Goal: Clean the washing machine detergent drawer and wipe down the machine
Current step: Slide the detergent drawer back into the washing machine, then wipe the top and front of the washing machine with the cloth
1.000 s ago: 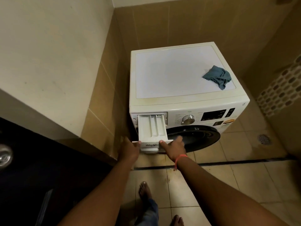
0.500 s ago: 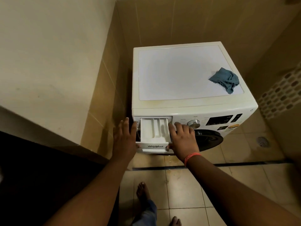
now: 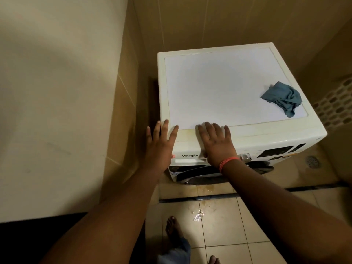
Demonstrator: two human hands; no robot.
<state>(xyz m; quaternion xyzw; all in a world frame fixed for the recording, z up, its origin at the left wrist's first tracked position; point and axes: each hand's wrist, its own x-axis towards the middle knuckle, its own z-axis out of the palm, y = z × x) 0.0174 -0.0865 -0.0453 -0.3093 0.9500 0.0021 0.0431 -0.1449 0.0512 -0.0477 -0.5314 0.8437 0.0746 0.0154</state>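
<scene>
A white front-loading washing machine (image 3: 219, 88) stands in a tiled corner. Its detergent drawer (image 3: 188, 156) sits flush in the front panel at the top left, with a brand name on it. My left hand (image 3: 160, 147) is flat against the machine's front left corner, fingers spread and holding nothing. My right hand (image 3: 217, 143) lies flat over the drawer's right end and the top front edge, fingers apart, an orange band on the wrist. A crumpled blue-grey cloth (image 3: 283, 98) rests on the lid at the right.
A cream wall and dark counter (image 3: 38, 241) close in on the left. Tiled walls stand behind and right of the machine. The control dial (image 3: 245, 157) and dark door (image 3: 209, 174) are below my right hand. A wet patch (image 3: 199, 214) and floor drain (image 3: 312, 161) mark the floor; my feet are below.
The drawer, pulled far out a second ago, has been pushed fully into the machine by both hands. My hands now rest flat on the front edge. The view has moved closer.
</scene>
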